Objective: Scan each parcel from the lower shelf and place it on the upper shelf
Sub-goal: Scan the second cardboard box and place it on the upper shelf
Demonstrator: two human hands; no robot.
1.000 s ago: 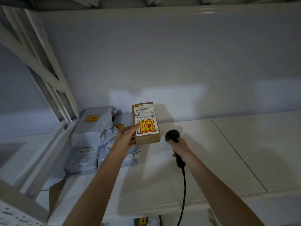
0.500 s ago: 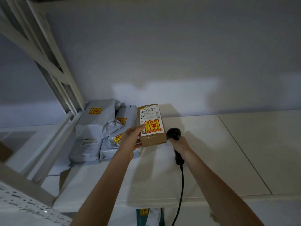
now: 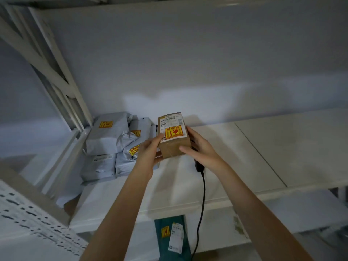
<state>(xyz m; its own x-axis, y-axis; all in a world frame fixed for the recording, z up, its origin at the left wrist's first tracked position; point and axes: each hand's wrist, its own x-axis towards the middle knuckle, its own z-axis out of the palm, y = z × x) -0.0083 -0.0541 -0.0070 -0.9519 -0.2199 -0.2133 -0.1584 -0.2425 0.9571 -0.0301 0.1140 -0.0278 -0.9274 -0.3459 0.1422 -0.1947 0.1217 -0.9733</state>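
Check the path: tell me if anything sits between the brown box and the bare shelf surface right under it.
Nothing visible does. The brown box is held by the left hand and right hand above bare upper shelf. The grey mailers lie stacked to its left; the scanner's cable hangs off the shelf's front edge.

One brown box (image 3: 174, 137), four grey mailer bags (image 3: 108, 136), one teal parcel (image 3: 172, 238), one scanner (image 3: 199, 166).

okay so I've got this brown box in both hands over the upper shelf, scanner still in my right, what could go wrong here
The right hand steadies the brown box with its fingers while also holding the scanner, so either could slip. The scanner cable hangs over the shelf edge and might snag. The grey mailer bags sit close on the left; the box could knock them.
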